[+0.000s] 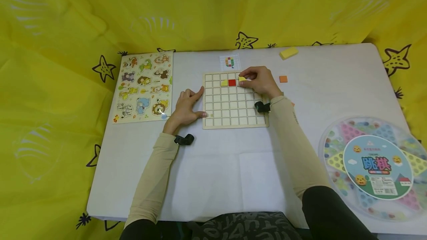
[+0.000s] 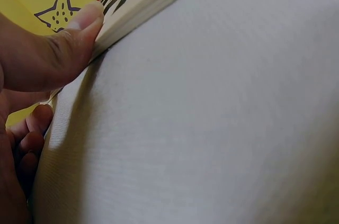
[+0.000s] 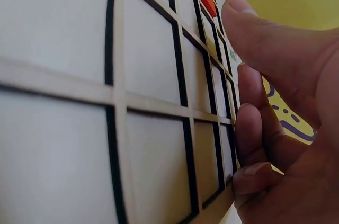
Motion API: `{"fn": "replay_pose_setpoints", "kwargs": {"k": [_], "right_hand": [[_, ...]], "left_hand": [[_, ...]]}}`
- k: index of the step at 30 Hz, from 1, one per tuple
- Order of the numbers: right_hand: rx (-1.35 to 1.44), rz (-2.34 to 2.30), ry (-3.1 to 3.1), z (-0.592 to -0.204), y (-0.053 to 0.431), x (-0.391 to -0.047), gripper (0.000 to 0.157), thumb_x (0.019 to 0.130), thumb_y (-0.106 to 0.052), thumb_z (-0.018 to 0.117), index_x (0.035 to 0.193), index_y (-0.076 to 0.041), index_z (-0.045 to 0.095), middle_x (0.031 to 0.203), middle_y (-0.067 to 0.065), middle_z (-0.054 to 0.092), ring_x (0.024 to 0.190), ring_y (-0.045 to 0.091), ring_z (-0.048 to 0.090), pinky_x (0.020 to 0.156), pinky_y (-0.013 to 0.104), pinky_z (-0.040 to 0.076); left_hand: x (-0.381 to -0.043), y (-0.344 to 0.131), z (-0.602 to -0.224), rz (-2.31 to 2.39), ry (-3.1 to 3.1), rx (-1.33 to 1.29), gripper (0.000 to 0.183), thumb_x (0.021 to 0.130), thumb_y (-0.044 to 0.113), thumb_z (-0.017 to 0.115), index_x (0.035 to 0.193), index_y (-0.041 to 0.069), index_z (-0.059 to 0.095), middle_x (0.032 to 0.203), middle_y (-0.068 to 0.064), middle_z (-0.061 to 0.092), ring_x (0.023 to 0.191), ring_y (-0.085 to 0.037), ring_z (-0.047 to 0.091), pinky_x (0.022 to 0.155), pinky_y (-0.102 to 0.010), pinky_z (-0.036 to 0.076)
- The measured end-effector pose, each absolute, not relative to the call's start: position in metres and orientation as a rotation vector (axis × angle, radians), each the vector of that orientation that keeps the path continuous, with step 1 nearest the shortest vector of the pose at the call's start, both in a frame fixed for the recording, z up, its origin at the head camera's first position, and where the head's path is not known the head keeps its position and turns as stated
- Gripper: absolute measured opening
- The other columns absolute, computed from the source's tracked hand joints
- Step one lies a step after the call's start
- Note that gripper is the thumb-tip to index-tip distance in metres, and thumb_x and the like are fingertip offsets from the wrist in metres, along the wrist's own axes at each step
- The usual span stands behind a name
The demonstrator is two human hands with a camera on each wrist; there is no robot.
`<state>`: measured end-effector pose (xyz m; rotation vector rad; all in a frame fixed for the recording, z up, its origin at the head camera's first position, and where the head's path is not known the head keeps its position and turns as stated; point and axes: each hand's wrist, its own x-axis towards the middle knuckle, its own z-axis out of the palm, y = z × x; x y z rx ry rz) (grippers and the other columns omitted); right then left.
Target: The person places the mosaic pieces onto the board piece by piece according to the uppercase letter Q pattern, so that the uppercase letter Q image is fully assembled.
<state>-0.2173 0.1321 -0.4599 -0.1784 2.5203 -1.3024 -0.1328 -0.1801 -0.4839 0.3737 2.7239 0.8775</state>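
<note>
A wooden grid board (image 1: pixel 233 126) with square cells lies on the table. A yellow tile (image 1: pixel 224 83) and a red tile (image 1: pixel 232 82) sit side by side in one of its upper rows. My right hand (image 1: pixel 261 80) reaches over the upper right of the board and pinches another yellow tile (image 1: pixel 241 79) between thumb and fingers, just right of the red one. At the board's left side is my left hand (image 1: pixel 186 106), index finger and thumb spread apart. Its thumb (image 2: pixel 79 38) lies on the board's edge, while its other fingers stay outside.
A small card (image 1: pixel 230 62) with a coloured pattern lies behind the board. Orange tile (image 1: pixel 283 79) and yellow block (image 1: pixel 288 53) are to the right. An animal picture board (image 1: pixel 144 88) lies left, and a round Chinese checkers set (image 1: pixel 377 166) fills the right front.
</note>
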Motion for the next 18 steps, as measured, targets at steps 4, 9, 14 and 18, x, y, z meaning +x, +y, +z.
{"fn": "replay_pose_setpoints", "kwargs": {"k": [4,9,14,18], "right_hand": [[-0.176,-1.250,2.526,-0.4600,0.1303,-0.2180,0.033,0.094,-0.024,0.083,0.123,-0.008,0.077,0.122,0.015,0.070,0.101,0.025,0.052,0.089,0.033,0.040],[-0.202,-1.221,2.540,-0.4615,0.1299,-0.2198,0.034,0.092,-0.022,0.085,0.121,-0.006,0.078,0.122,0.017,0.071,0.100,0.027,0.051,0.088,0.034,0.040],[-0.188,-1.219,2.561,-0.4634,0.1299,-0.2211,0.035,0.089,-0.022,0.088,0.119,-0.006,0.080,0.122,0.016,0.071,0.100,0.025,0.054,0.087,0.034,0.042],[-0.143,-1.242,2.547,-0.4629,0.1295,-0.2220,0.035,0.088,-0.022,0.089,0.118,-0.007,0.082,0.124,0.015,0.070,0.102,0.024,0.055,0.086,0.032,0.043]], "left_hand": [[-0.1320,-0.1797,-0.4821,0.870,2.725,0.375,0.102,0.085,0.029,0.089,0.167,0.015,0.030,0.116,-0.014,0.044,0.103,-0.028,0.033,0.091,-0.037,0.028],[-0.1315,-0.1794,-0.4803,0.872,2.729,0.378,0.102,0.084,0.029,0.089,0.167,0.014,0.031,0.116,-0.015,0.045,0.103,-0.029,0.033,0.092,-0.038,0.029],[-0.1320,-0.1795,-0.4810,0.869,2.717,0.364,0.103,0.084,0.030,0.089,0.167,0.016,0.030,0.117,-0.014,0.044,0.104,-0.029,0.033,0.093,-0.038,0.028],[-0.1326,-0.1797,-0.4811,0.870,2.714,0.359,0.103,0.084,0.029,0.089,0.168,0.017,0.030,0.117,-0.015,0.044,0.104,-0.029,0.033,0.093,-0.038,0.028]]}}
